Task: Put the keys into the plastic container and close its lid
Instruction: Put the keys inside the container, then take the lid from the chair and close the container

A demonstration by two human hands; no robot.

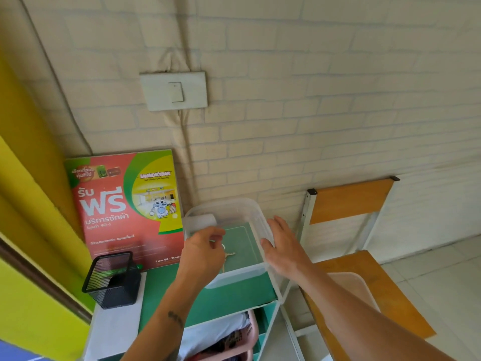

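While my right grip [282, 246] lies open-palmed against the clear rectangular plastic container [256, 217] on the green surface [234, 295], my left grip [204, 250] pinches the small silver keys [230, 254] inside.

head cam | looks forward and down | close over green shelf top [234, 295] | wall behind

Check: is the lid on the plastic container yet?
No: the plastic container stands open, the left hand lowering the keys inside.
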